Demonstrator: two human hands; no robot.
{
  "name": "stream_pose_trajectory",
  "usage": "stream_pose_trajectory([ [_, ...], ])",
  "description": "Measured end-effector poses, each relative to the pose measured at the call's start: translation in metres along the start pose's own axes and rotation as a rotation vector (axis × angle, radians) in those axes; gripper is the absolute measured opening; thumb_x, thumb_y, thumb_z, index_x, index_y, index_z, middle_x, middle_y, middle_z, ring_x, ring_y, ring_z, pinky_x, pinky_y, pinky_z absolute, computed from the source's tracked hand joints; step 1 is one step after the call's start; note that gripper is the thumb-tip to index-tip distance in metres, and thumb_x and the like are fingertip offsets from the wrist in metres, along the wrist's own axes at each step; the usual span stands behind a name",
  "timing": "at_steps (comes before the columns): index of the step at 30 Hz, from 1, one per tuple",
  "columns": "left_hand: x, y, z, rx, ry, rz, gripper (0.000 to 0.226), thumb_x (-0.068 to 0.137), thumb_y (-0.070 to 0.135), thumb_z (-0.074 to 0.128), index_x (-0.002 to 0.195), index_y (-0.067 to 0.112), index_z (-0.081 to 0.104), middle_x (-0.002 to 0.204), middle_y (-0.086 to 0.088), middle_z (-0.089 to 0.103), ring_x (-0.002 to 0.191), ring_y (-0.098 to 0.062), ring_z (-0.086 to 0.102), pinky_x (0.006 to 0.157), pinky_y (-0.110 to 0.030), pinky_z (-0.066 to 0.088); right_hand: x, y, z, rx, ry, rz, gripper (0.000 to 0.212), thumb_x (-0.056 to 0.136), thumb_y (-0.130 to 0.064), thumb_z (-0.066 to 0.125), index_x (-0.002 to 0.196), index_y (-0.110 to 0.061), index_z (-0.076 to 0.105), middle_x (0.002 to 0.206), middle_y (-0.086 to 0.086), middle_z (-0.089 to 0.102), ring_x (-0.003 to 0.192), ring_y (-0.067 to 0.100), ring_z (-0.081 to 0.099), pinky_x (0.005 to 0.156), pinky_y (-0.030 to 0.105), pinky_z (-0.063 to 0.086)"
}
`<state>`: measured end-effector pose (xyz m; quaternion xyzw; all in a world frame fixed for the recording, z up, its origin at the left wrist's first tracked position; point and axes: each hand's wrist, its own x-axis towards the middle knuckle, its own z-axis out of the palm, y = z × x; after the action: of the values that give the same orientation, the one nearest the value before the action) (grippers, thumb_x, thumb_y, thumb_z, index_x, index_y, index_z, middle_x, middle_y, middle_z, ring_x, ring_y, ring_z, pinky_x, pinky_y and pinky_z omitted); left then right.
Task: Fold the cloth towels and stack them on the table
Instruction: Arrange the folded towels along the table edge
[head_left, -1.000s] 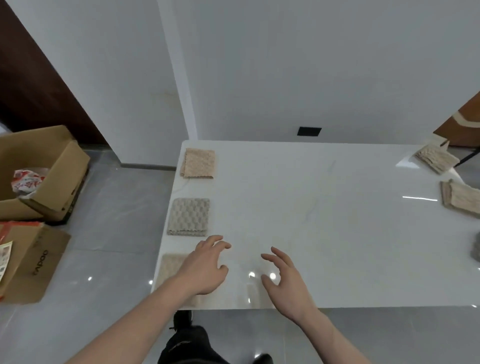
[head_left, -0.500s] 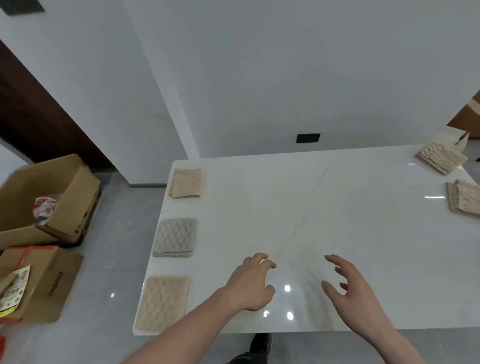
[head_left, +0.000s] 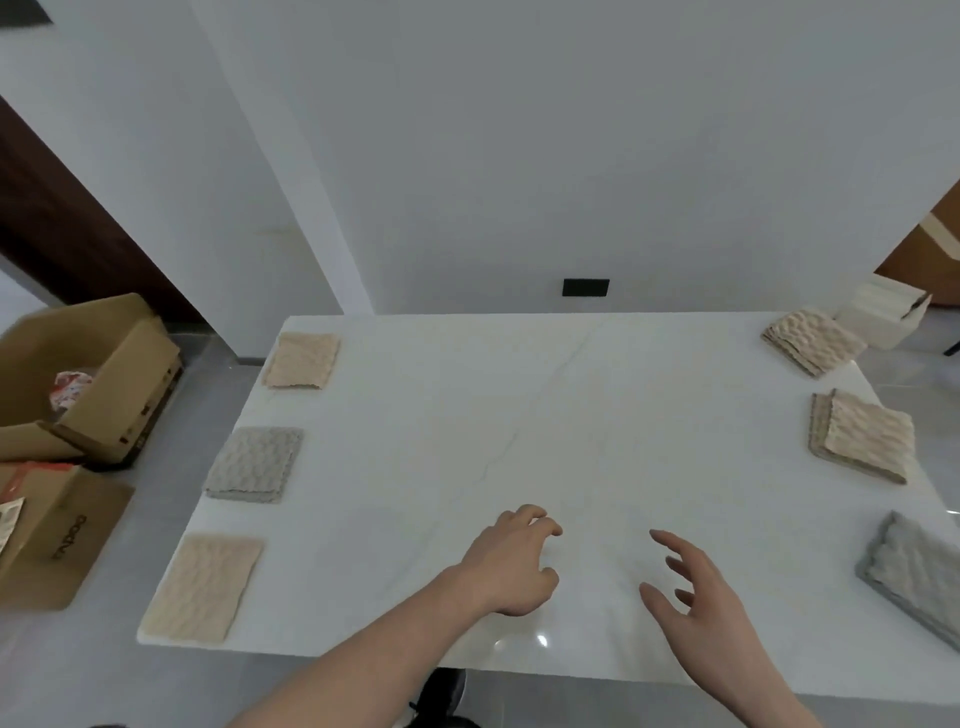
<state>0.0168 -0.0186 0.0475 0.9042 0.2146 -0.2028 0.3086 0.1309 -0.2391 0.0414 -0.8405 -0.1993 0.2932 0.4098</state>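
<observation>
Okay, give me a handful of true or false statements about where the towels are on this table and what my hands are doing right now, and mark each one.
1. Three folded towels lie along the left edge of the white table. True: a beige towel, a grey towel and a near beige towel.
2. The left hand grips a towel. False: it holds nothing, above bare tabletop.
3. The right hand is empty with its fingers spread. True.
4. Every towel on the right side is beige. False: the nearest one there is a grey towel stack.
5. The cardboard box stands on the table. False: it is on the floor.
</observation>
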Motion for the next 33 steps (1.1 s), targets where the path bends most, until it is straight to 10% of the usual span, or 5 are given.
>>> stream_pose_trajectory([
  [27, 0.101, 0.259, 0.162, -0.285, -0.146, -0.144, 0.057, 0.091, 0.031, 0.053, 0.148, 0.029, 0.044, 0.157, 0.006, 0.035, 0.136, -0.017, 0.046, 0.11, -0.031, 0.039, 0.066, 0.187, -0.285, -0.283, -0.09, 0.159, 0.05, 0.091, -0.026, 0.067, 0.137, -0.038, 0.051, 0.137, -0.006, 0.055, 0.131, 0.015, 0.052, 0.103, 0.041, 0.05],
  [31, 0.137, 0.302, 0.185, -0.439, -0.146, -0.219, 0.056, 0.093, 0.031, 0.054, 0.148, 0.029, 0.045, 0.154, 0.004, 0.039, 0.136, -0.016, 0.046, 0.109, -0.03, 0.04, 0.1, 0.213, -0.325, -0.37, -0.136, 0.16, 0.052, 0.091, -0.019, 0.064, 0.141, -0.027, 0.052, 0.138, 0.001, 0.054, 0.097, 0.018, 0.057, 0.076, 0.028, 0.051],
  [33, 0.155, 0.326, 0.196, -0.531, -0.127, -0.286, 0.057, 0.093, 0.03, 0.055, 0.149, 0.026, 0.046, 0.152, 0.004, 0.043, 0.133, -0.016, 0.049, 0.109, -0.029, 0.041, 0.119, 0.231, -0.345, -0.436, -0.159, 0.139, 0.054, 0.09, -0.018, 0.064, 0.142, -0.023, 0.052, 0.145, 0.004, 0.05, 0.105, 0.02, 0.059, 0.087, 0.035, 0.053],
])
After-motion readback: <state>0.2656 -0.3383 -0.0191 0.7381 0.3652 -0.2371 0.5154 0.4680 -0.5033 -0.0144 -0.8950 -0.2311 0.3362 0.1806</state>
